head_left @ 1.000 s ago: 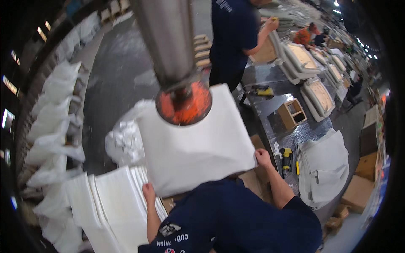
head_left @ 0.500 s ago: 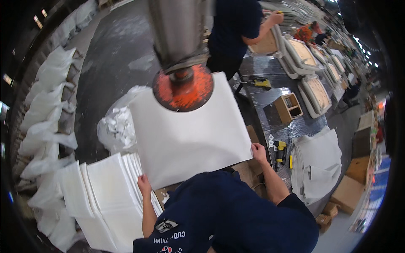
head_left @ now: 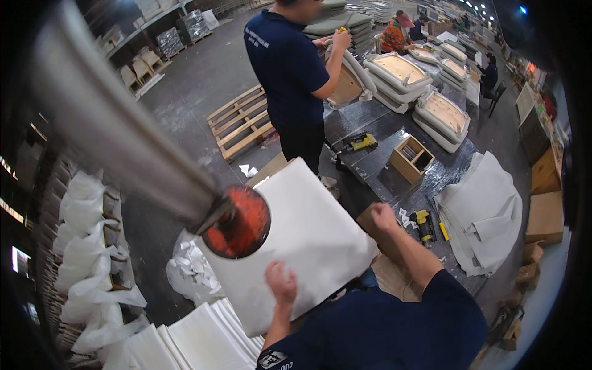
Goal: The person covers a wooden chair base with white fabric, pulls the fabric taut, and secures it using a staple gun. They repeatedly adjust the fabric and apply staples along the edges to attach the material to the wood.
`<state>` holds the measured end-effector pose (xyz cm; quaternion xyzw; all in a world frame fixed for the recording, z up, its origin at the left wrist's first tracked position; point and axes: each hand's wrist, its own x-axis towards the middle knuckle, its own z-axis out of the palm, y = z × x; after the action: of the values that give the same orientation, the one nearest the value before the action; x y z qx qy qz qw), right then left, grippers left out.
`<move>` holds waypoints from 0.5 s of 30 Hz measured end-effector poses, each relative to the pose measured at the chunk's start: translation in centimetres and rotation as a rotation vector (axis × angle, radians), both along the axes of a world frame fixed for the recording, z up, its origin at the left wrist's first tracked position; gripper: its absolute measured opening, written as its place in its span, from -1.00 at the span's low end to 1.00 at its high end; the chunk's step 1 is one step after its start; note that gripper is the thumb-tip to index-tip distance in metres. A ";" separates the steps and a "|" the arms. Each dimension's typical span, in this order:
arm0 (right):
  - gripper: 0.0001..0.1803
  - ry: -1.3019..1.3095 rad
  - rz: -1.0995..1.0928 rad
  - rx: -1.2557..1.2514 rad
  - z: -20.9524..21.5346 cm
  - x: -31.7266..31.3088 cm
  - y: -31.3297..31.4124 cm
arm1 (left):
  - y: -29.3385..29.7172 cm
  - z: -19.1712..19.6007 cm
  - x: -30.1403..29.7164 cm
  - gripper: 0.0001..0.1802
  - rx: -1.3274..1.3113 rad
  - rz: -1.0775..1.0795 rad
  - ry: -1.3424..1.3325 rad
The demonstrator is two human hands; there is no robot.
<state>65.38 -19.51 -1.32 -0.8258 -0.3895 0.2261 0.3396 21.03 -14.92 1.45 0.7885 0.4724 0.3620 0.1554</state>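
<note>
A square white seat cushion (head_left: pixel 308 237) lies tilted under a round orange press pad (head_left: pixel 239 223) on the end of a thick metal ram (head_left: pixel 117 132) that slants in from the upper left. The pad presses on the cushion's left part. My left hand (head_left: pixel 280 285) lies on the cushion's top near its near edge, fingers spread on the fabric. My right hand (head_left: pixel 382 217) is closed on the cushion's right corner. My dark blue shirt fills the lower edge of the view.
A co-worker in a dark blue shirt (head_left: pixel 288 68) stands at the black-wrapped table (head_left: pixel 382 163), which holds yellow tools (head_left: pixel 361 143), a wooden box (head_left: pixel 410 159) and white fabric (head_left: pixel 484 213). Stacked white panels (head_left: pixel 203 339) lie lower left, near a bag of scraps (head_left: pixel 188 274) and a pallet (head_left: pixel 243 120).
The cushion has turned under the pad, so the pad now sits at its left. My left hand has moved from the near edge onto the top. My right hand stays at the right corner.
</note>
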 end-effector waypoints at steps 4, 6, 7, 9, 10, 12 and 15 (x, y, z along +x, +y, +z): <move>-0.50 -0.030 -0.207 0.267 -0.4 13.4 9.2 | 2.6 2.5 15.8 -0.50 -0.031 -0.372 0.207; -0.41 0.016 -0.307 0.356 1.9 17.8 16.2 | 3.4 1.5 20.2 -0.51 -0.043 -0.434 0.348; -0.39 -0.071 -0.337 0.381 2.1 22.0 19.0 | 4.7 1.0 23.3 -0.51 -0.033 -0.490 0.395; -0.38 -0.222 -0.385 0.397 2.0 29.0 24.4 | 7.0 0.0 27.3 -0.49 -0.083 -0.451 0.455; -0.38 -0.283 -0.395 0.384 2.1 31.5 26.8 | 7.3 -0.7 28.4 -0.48 -0.132 -0.417 0.497; -0.38 -0.300 -0.404 0.313 1.9 34.6 31.3 | 7.7 -2.3 29.2 -0.52 -0.163 -0.391 0.606; -0.38 -0.275 -0.349 0.241 2.8 37.8 36.5 | 7.8 -3.1 29.5 -0.59 -0.256 -0.337 0.625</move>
<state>103.20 16.94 1.53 -0.8571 -0.3076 0.0014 0.4132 50.54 -7.11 -1.69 0.9016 0.4023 0.0113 0.1584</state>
